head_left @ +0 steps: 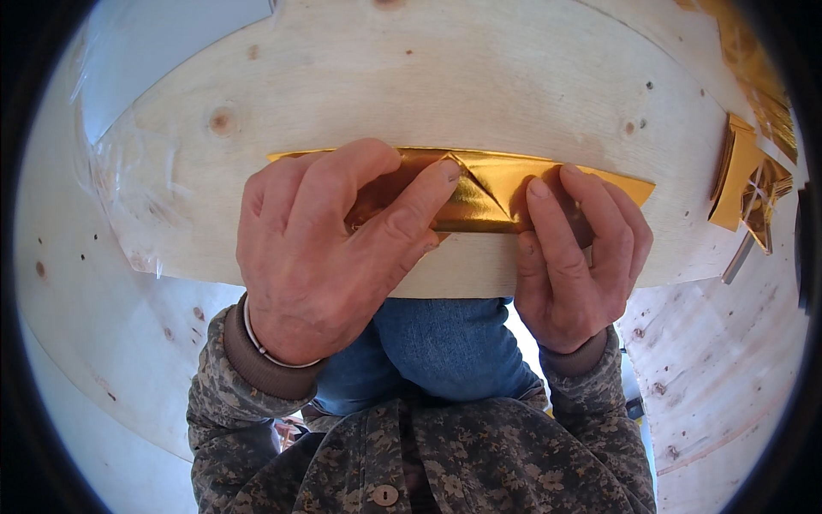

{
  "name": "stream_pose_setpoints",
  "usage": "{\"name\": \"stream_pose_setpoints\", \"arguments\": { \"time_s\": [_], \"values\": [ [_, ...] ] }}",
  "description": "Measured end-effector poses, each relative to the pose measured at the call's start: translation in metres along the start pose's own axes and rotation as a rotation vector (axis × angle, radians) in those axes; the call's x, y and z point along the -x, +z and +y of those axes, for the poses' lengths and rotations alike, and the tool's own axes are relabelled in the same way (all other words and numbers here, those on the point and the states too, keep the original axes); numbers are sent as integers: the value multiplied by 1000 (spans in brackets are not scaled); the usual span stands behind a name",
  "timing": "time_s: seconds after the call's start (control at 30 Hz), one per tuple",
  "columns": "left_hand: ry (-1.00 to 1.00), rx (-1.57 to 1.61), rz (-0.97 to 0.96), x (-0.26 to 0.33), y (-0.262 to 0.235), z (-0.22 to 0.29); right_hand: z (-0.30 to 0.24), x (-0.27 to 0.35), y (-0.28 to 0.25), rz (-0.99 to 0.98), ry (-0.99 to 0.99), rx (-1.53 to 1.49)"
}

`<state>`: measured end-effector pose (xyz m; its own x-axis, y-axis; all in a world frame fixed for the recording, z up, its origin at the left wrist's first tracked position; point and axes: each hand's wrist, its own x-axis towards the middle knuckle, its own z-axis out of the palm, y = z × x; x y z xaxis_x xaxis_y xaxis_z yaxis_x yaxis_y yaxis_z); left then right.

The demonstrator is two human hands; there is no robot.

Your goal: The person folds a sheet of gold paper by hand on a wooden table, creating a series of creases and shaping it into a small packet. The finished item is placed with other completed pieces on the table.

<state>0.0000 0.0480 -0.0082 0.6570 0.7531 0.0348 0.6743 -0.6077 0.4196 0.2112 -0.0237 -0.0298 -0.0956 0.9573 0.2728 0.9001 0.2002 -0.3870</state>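
Wooden board [479,94]: under everything; front edge runs close by my work, so a backward tug could drag the strip off toward my lap
White sheet [180,47]: far left corner; cut off by the view's rim
My left hand [300,227]: thumb pressed onto the gold strip, fingers bent over its left part; uneven thumb pressure could skew or wrinkle it; palm side hidden, can't tell if I'm pinching foil or flattening it on wood
Gold strip [501,176]: lies across the board near the front edge, under both my hands; shiny, looks thin, so could crease or tear if my hands pull apart; left part mostly covered
My right hand [586,257]: fingertips bent onto the right part, thumb near its lower edge; slipping would let that end spring; can't tell whether it pinches
Loose gold pieces [732,176]: right side, overlapping; count unclear
Diagonal fold [482,186]: between my hands; could open if my thumb lifts early; underside hidden
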Motion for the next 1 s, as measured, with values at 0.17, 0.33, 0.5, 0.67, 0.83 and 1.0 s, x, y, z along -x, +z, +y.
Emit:
{"name": "stream_pose_setpoints", "arguments": {
  "time_s": [0.17,0.33,0.5,0.67,0.83,1.0],
  "values": [
    [-14,-33,-25,1,-2,3,0,0,1,-8,3,-3],
    [37,-125,-18,-1,4,4,-1,2,2,-9,-7,23],
    [24,-127,-31,2,7,4,2,4,3,-14,-18,17],
    [54,-127,9,2,12,0,2,5,5,-6,-29,20],
    [35,-129,-39,4,8,1,2,6,2,-34,-24,28],
    [11,-107,-42,2,7,3,1,5,2,-33,-17,31]
  ]
}}
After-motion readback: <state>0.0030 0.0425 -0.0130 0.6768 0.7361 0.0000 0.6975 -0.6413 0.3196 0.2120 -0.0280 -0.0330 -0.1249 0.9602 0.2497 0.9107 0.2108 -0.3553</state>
